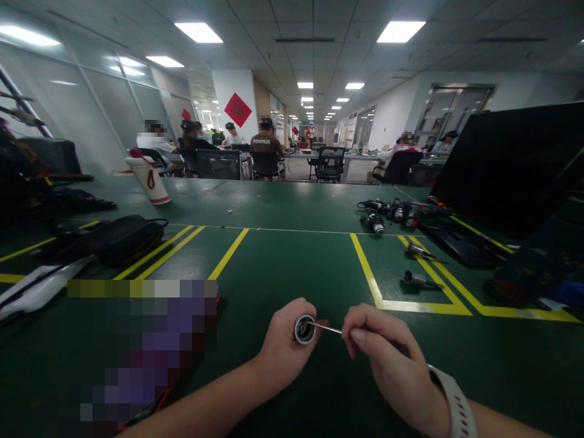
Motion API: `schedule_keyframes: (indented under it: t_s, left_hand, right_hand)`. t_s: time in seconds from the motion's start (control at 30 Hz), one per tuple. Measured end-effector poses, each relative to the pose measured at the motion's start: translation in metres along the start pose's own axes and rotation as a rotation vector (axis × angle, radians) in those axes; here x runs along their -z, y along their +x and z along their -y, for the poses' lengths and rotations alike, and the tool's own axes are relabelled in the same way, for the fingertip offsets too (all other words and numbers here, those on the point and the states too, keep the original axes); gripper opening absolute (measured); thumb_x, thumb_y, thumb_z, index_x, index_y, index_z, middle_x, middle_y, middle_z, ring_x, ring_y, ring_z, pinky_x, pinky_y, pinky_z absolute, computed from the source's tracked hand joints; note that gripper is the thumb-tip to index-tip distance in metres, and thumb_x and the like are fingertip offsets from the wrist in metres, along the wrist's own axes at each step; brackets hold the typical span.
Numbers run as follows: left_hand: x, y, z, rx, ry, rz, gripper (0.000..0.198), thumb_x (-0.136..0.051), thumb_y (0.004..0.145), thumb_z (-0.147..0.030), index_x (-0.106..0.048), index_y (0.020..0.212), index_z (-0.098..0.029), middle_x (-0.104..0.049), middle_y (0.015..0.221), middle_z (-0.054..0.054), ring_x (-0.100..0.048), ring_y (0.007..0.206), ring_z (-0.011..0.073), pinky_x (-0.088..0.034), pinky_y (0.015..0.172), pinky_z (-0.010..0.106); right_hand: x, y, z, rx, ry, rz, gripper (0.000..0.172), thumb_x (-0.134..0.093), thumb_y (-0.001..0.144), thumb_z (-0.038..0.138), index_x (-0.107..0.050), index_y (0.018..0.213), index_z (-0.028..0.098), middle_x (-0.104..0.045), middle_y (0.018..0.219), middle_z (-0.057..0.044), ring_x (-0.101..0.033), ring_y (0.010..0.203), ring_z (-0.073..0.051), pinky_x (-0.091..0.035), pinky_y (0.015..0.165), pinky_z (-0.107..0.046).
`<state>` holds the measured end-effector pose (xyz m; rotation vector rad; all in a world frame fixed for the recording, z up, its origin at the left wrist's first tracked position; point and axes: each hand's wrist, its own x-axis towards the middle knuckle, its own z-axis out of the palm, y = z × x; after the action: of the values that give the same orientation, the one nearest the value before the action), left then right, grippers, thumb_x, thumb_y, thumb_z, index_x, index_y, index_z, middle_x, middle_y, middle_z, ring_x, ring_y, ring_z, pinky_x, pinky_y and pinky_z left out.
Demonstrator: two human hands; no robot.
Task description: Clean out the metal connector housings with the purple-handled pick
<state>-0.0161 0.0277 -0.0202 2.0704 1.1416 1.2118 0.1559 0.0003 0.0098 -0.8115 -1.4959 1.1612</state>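
Observation:
My left hand (286,340) is wrapped round a short cylindrical connector (298,338) with a pale metal rim. Its open end faces me, and small dark parts show inside it. From the right, a thin metal shaft (329,329) reaches into that opening, possibly a small screwdriver. My right hand (387,353) has its fingers closed on the tool, which hides most of the handle. Both hands are above the green table (292,261), close to its near side. A pale watch band (456,395) is on my right wrist.
Two metal cylindrical parts with stems (417,279) lie at the right inside yellow tape. Behind them are several connectors with cables (376,224) and a black monitor (506,170). A white cup (149,179), a black bag (118,240) and a blurred-out item (159,353) are at left. People sit farther back.

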Motion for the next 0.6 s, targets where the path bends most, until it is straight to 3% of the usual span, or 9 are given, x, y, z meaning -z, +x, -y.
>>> schedule_keyframes:
  t_s: [0.6]
  left_hand:
    - [-0.0006,-0.0001,0.0006,0.009,-0.002,-0.008,0.025,-0.059,0.079,-0.014,-0.040,0.064,-0.022,-0.041,0.062,-0.006,-0.041,0.055,0.0112,-0.033,0.052,0.022]
  right_hand:
    - [-0.0001,0.0017,-0.0043,-0.069,0.062,-0.020,0.016,-0.049,0.079,0.016,-0.061,0.069,0.018,-0.053,0.059,0.002,-0.047,0.058,-0.013,-0.033,0.054,-0.026]
